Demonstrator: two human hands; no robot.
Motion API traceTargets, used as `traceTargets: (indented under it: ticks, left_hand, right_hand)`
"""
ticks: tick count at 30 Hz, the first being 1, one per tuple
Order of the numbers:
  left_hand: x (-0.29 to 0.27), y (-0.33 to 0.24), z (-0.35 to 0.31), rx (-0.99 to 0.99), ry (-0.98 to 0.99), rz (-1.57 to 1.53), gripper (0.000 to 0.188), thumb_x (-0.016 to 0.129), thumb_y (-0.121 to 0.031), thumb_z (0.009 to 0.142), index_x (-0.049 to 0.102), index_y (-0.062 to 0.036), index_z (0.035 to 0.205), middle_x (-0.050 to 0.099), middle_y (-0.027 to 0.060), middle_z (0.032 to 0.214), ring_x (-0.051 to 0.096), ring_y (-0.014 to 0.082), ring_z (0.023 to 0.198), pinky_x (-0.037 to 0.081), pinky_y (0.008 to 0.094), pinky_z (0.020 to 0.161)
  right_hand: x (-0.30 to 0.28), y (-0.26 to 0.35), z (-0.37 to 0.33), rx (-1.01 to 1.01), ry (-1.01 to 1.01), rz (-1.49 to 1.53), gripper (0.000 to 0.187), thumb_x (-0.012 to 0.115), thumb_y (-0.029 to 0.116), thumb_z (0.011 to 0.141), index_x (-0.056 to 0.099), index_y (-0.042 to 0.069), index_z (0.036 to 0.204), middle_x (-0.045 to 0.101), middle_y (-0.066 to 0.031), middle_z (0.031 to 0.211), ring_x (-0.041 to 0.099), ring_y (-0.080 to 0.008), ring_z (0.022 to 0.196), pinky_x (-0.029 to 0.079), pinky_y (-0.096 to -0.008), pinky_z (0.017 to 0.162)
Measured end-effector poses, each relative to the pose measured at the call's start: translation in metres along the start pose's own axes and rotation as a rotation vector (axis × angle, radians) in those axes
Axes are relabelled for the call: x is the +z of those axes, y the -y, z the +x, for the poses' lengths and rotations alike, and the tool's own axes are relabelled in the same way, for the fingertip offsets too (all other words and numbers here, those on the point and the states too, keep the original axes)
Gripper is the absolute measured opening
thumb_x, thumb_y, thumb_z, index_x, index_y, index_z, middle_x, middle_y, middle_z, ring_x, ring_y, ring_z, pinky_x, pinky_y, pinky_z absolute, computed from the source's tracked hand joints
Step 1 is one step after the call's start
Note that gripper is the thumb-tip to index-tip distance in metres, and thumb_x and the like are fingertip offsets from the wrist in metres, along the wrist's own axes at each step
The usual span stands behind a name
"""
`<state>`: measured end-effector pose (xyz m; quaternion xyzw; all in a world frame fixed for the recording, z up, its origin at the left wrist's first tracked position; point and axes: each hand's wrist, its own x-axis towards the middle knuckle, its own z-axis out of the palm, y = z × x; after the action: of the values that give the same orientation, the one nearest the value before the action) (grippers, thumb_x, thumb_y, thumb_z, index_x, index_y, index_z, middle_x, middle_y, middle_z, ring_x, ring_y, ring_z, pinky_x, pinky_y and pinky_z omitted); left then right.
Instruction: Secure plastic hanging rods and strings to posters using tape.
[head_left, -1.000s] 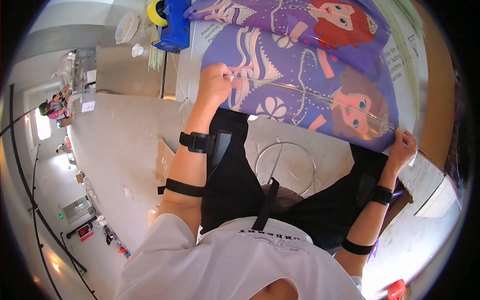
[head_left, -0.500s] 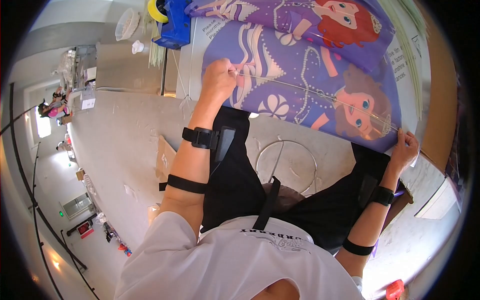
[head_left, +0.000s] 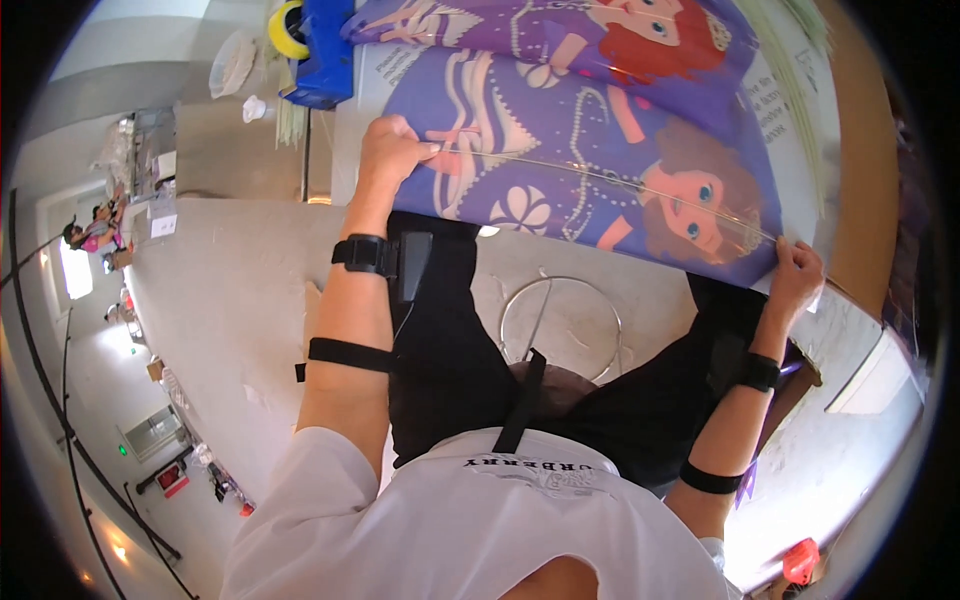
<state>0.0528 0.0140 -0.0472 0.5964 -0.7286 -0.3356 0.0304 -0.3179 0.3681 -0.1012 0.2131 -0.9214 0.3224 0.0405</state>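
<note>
A thin pale stick (head_left: 638,184) runs slantwise across a glossy purple sheet (head_left: 555,192) printed with a cartoon princess. Its left end is pinched between the thumb and fingers of my left hand (head_left: 390,155), over the sheet's left part. At the sheet's lower right corner, my right hand (head_left: 797,275) is closed on the other end, its fingertips at the sheet's edge. Whether the right fingers also grip the sheet, I cannot tell. A second purple printed sheet (head_left: 680,80) with a red-haired figure lies curled beyond the first.
A blue tape dispenser (head_left: 322,60) with a yellow roll (head_left: 287,30) stands at the far left, near a white basket (head_left: 232,65). Thin pale sticks (head_left: 785,65) lie along the right side, beside brown cardboard (head_left: 865,150). Below the table edge is a metal ring (head_left: 560,278).
The whole view has shifted a little, so the table and sheets sit further left. Both hands still hold the stick, and the left hand has moved slightly left along the sheet.
</note>
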Motion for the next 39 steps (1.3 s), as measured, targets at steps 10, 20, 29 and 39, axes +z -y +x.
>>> traceTargets:
  ticks: [10, 20, 29, 39]
  left_hand:
    - [0.089, -0.042, -0.098, 0.629, -0.176, 0.493, 0.076, 0.06, -0.029, 0.082, 0.023, 0.0017, 0.14, 0.023, 0.0229, 0.146, 0.017, 0.0361, 0.138, 0.014, 0.0489, 0.111]
    - [0.17, -0.141, -0.128, 0.888, 0.072, 0.372, 0.084, 0.065, -0.039, 0.078, 0.024, -0.0008, 0.141, 0.022, 0.0192, 0.148, 0.017, 0.0332, 0.139, 0.011, 0.0518, 0.11]
    - [0.234, -0.227, -0.132, 1.227, 0.106, 0.135, 0.063, 0.062, -0.024, 0.08, 0.037, -0.0012, 0.134, 0.034, 0.0164, 0.142, 0.027, 0.0323, 0.134, 0.019, 0.0491, 0.108]
    - [0.213, -0.304, -0.09, 1.332, 0.618, 0.089, 0.03, 0.063, -0.001, 0.067, 0.059, -0.0042, 0.096, 0.06, 0.009, 0.089, 0.056, 0.0241, 0.088, 0.044, 0.0347, 0.082]
  right_hand:
    - [0.001, 0.02, -0.007, 0.052, -0.042, -0.019, 0.02, 0.073, 0.018, 0.069, 0.063, 0.002, 0.064, 0.062, -0.0127, 0.096, 0.055, -0.0304, 0.096, 0.041, -0.0399, 0.086]
    - [-0.006, 0.027, -0.007, 0.058, -0.006, 0.02, 0.019, 0.071, 0.018, 0.068, 0.062, 0.001, 0.064, 0.061, -0.0118, 0.096, 0.053, -0.0308, 0.093, 0.042, -0.0397, 0.083]
    - [-0.02, 0.018, -0.001, 0.168, 0.089, 0.432, 0.016, 0.07, 0.012, 0.068, 0.065, -0.003, 0.072, 0.064, -0.014, 0.092, 0.06, -0.0267, 0.081, 0.046, -0.0349, 0.074]
    - [-0.031, 0.046, -0.02, 0.536, 0.032, 0.986, 0.01, 0.067, 0.0, 0.072, 0.06, -0.002, 0.079, 0.06, -0.0033, 0.065, 0.053, -0.0079, 0.059, 0.041, -0.0221, 0.053]
